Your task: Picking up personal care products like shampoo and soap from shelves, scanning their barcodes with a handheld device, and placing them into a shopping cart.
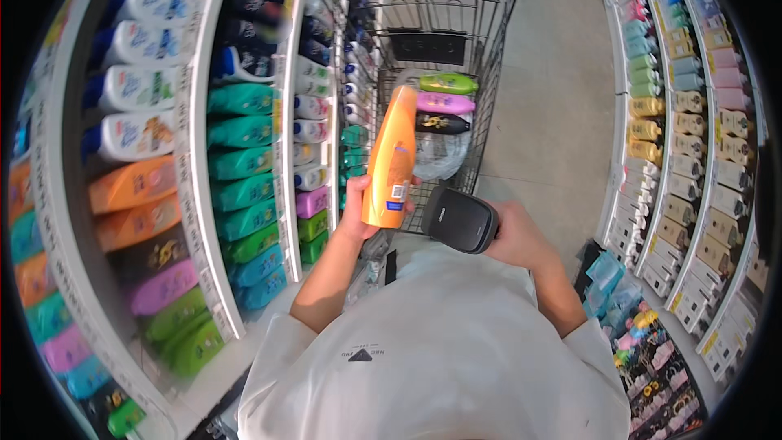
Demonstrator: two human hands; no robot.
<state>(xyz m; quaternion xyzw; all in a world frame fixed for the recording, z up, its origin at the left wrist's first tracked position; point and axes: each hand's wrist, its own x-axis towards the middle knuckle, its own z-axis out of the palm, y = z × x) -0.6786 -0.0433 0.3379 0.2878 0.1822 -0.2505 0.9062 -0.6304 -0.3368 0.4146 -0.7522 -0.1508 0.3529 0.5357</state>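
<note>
My left hand grips the lower part of an orange plastic bottle, held upright in view over the near end of a wire shopping cart. A printed code shows near the bottle's base. In my right hand is a black handheld barcode scanner, its head close beside the bottle's base, not touching as far as I can see. Inside the cart lie a green bottle, a purple bottle and a black bottle, side by side, with clear plastic wrap near them.
Shelves packed with white, teal, orange and green bottles rise close on the left. Across the grey aisle floor, more shelves hold pump bottles and boxes. A rack of small accessories stands at the lower right.
</note>
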